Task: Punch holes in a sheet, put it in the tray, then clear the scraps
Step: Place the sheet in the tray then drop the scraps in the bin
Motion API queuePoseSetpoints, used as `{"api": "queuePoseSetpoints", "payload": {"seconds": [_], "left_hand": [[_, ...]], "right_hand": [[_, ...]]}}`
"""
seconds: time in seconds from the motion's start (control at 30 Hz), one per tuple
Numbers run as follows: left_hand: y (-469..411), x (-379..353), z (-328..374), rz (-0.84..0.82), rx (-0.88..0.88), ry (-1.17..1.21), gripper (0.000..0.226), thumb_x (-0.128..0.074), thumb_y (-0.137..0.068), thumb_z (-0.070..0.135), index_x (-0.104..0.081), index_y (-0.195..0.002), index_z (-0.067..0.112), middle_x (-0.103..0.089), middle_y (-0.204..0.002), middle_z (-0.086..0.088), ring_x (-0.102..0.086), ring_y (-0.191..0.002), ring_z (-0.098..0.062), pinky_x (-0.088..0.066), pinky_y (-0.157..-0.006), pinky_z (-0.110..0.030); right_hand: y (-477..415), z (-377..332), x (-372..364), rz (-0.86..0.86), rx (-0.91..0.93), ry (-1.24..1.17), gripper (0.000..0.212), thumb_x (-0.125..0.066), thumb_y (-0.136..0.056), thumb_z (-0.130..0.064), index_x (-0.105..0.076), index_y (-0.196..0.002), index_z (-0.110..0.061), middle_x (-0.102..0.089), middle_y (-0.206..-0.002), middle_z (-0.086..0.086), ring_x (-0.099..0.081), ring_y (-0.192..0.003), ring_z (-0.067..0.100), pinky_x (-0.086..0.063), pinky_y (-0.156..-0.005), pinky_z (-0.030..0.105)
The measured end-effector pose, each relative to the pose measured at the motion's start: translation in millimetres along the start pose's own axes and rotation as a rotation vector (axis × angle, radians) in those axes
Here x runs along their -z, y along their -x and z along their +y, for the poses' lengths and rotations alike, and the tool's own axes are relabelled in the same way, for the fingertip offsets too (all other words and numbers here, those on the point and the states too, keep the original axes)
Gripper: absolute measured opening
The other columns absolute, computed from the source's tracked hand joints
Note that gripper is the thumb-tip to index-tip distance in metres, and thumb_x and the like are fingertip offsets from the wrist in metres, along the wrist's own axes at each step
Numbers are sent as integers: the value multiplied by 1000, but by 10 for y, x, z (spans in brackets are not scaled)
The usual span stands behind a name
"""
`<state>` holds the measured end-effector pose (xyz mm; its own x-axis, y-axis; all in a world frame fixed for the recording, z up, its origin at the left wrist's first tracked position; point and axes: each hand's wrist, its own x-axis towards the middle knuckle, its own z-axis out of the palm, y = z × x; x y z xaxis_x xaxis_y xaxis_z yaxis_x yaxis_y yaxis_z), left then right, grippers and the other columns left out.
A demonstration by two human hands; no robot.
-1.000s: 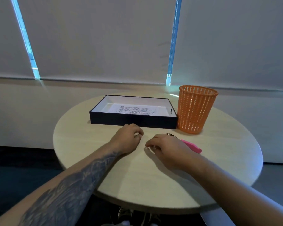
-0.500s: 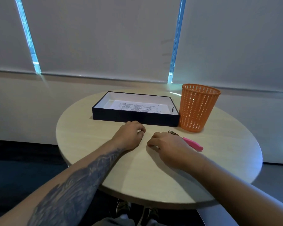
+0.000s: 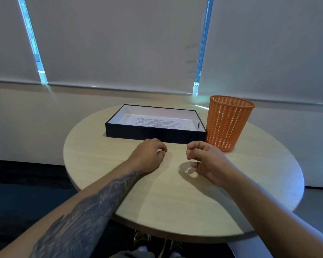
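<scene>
A round table (image 3: 175,202) stands near a wall with blinds (image 3: 119,43) behind it. On the far part of the table sits a tray (image 3: 153,134). A sheet (image 3: 157,123) lies flat in the tray. A basket (image 3: 227,123) stands just right of the tray, touching its corner. Two hands are near the tray, in front of it. The left hand (image 3: 149,155) rests on the table. The right hand (image 3: 207,161) is to its right, a bit above the table, in front of the basket.

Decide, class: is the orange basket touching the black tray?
Cannot tell. In the head view the orange basket stands right beside the black tray at its right corner, and their outlines meet with no table showing between, but the basket may simply overlap it from this angle.
</scene>
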<state>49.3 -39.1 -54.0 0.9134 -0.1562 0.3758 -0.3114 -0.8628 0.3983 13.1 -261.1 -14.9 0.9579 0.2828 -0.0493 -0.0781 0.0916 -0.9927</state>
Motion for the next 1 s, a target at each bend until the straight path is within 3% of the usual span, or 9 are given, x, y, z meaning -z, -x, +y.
{"api": "queuePoseSetpoints", "payload": {"seconds": [0.2,0.27,0.33,0.4,0.5,0.67,0.8,1.0], "left_hand": [[15,-9,-6,6,-12,-10,23,-52,-99,29,-70,-113,26,-63,-122,11,-52,-113,-13,-45,-95,-30],[21,-8,-4,5,-13,-17,23,-52,-99,29,-70,-113,26,-62,-122,11,-52,-113,-13,-44,-95,-30],[23,-1,0,3,-8,-17,23,-52,-98,29,-70,-112,26,-62,-122,11,-52,-113,-14,-45,-96,-31],[23,-2,0,3,-6,-13,23,-53,-98,29,-70,-112,26,-63,-121,11,-53,-113,-14,-45,-96,-32],[24,3,7,2,0,-5,22,-53,-98,29,-70,-112,26,-63,-121,11,-52,-114,-14,-46,-97,-33],[30,1,25,4,6,-13,22,-53,-99,29,-70,-113,27,-62,-122,11,-52,-115,-13,-45,-97,-31],[38,4,31,-3,2,-9,22,-52,-99,28,-69,-114,26,-62,-123,10,-51,-116,-14,-43,-97,-30],[44,19,45,-17,17,-6,23,-51,-99,28,-69,-114,26,-62,-124,10,-51,-117,-14,-44,-98,-32]], "right_hand": [[4,-53,104,38,55,9,15,-67,-90,-1,-70,-95,-16,-64,-79,1,-57,-68,13,-42,-60,27],[50,-72,119,72,151,297,15,-67,-93,-6,-71,-96,-20,-68,-84,-3,-60,-67,8,-43,-56,19],[99,-37,138,59,286,764,19,-64,-96,-11,-73,-105,-24,-69,-94,-10,-64,-82,2,-50,-69,14],[161,39,145,-13,387,1129,26,-58,-99,-17,-73,-114,-30,-67,-106,-17,-62,-98,2,-51,-86,20],[233,139,153,-97,541,1415,34,-50,-102,-19,-72,-123,-35,-63,-118,-17,-54,-104,2,-46,-90,24],[280,192,149,-174,713,1628,37,-49,-102,-21,-68,-130,-32,-63,-123,-8,-58,-110,18,-53,-85,37],[342,171,102,-184,744,1702,38,-49,-102,-19,-64,-135,-29,-62,-128,-5,-58,-111,18,-55,-83,37],[315,87,99,-182,572,1656,37,-48,-103,-20,-66,-132,-33,-59,-129,-11,-56,-118,15,-49,-90,32]]}}
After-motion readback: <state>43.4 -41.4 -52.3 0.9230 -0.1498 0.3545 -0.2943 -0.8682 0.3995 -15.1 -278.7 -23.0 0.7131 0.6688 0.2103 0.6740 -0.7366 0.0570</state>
